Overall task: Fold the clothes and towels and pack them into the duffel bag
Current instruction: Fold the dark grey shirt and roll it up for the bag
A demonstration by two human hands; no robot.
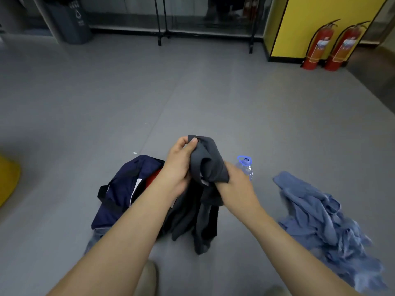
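Yellow object (7,178): at the floor's left edge.
Duffel bag (121,189): navy, on the floor left of centre towards the near edge, mouth open, something red inside.
Left hand (179,167): thumb and forefinger pinch the top edge of the dark grey garment (205,163).
Dark grey garment: held up beside the bag's right end, the rest hanging in folds.
Right hand (235,180): closed round the garment's bunched middle, fingers hidden by cloth.
Water bottle (245,165): upright just behind the right hand.
Blue cloth (320,221): crumpled near the floor's right edge.
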